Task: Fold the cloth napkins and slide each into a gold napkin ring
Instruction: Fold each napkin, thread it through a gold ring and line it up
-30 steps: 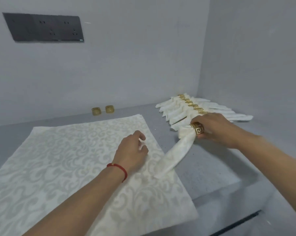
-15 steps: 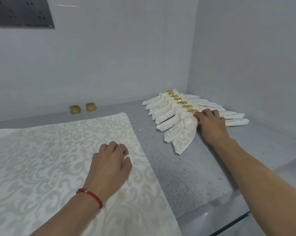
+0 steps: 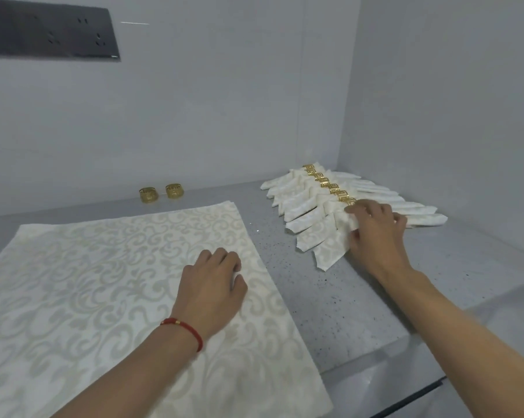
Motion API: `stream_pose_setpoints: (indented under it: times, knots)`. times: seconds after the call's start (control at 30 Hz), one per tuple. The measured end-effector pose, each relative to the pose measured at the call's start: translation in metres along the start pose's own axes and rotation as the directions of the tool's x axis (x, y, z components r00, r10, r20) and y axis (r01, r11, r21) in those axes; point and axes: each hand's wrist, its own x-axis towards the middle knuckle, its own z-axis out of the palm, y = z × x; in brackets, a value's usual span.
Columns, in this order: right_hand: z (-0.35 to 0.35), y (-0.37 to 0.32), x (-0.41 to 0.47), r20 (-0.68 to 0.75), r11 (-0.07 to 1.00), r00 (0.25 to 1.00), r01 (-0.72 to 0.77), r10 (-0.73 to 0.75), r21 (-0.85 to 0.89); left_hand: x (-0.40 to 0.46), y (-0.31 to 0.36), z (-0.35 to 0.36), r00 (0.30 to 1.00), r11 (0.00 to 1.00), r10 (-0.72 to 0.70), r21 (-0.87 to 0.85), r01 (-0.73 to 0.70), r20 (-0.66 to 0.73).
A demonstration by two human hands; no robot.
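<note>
Flanking spare rings, outlet panel

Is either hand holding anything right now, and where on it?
The right hand pinches the nearest ringed napkin at its gathered middle. The left hand rests on the flat napkin, gripping nothing.

The flat napkin is matt cream cloth with a woven scroll pattern. The two loose rings at the counter's back edge are shiny gold metal. The counter is smooth, speckled grey stone.
</note>
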Motion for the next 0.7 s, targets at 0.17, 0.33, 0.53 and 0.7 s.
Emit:
stream_pose_setpoints:
  times: [0.17, 0.33, 0.53, 0.7]
  knots:
    - [-0.042, -0.108, -0.067, 0.133, 0.832, 0.826, 0.521, -0.548, 0.192, -0.004, 0.005, -0.025, 0.978, 1.000, -0.011, -0.007, 0.013, 0.206]
    - [-0.038, -0.147, -0.084, 0.414, 0.824, 0.713, 0.467, -0.566, 0.320, -0.060, 0.008, -0.062, 0.982, 0.999, -0.054, 0.006, 0.053, 0.178]
    - [-0.039, -0.164, -0.057, 0.558, 0.865, 0.714, 0.135, -0.424, 0.484, -0.111, 0.003, -0.094, 0.981, 0.998, -0.068, 0.013, 0.067, 0.179]
    - [-0.047, -0.184, -0.028, 0.624, 0.897, 0.676, 0.128, -0.391, 0.423, -0.114, 0.001, -0.109, 0.949, 0.994, -0.079, -0.045, 0.098, 0.305]
